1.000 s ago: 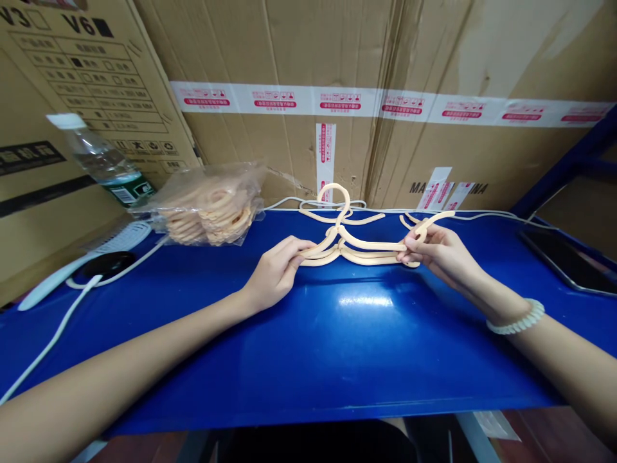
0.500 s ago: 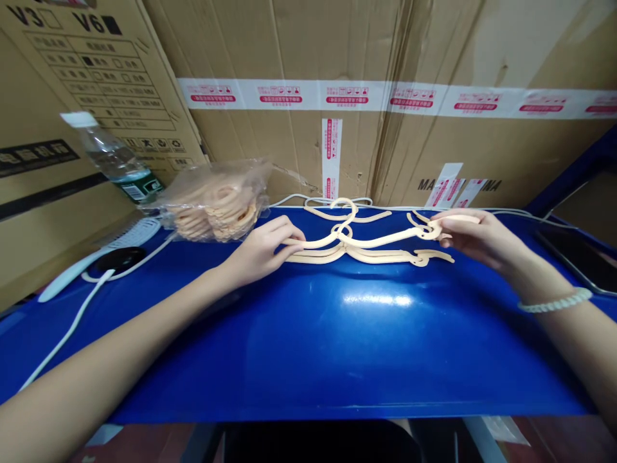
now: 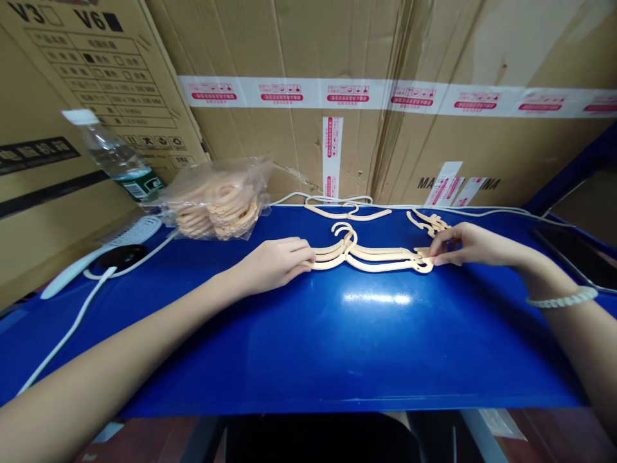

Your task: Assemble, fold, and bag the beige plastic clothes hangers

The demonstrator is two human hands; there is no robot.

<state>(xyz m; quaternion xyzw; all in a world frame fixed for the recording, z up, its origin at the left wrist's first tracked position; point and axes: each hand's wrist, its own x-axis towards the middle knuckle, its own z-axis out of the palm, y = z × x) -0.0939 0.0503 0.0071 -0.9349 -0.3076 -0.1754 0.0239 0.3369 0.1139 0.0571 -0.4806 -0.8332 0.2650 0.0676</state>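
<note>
A small stack of cream plastic hangers [image 3: 373, 256] lies flat on the blue table [image 3: 337, 334]. My left hand [image 3: 277, 260] rests on the stack's left end, fingers closed over the tips. At the right end my right hand [image 3: 470, 245] pinches the hangers' tips. Another single hanger [image 3: 348, 211] lies behind the stack near the table's back edge. A few loose hanger pieces [image 3: 429, 222] lie just behind my right hand.
A clear bag of more cream hangers [image 3: 216, 200] sits at the back left, beside a water bottle [image 3: 116, 161]. A white fan and cable [image 3: 96, 247] lie at the left. A dark phone [image 3: 578, 254] is at the right. Cardboard boxes [image 3: 385, 96] wall the back.
The top hanger, held raised between both hands, has been lowered flat onto the stack. Both hands dropped to the table and now hold the stack's ends.
</note>
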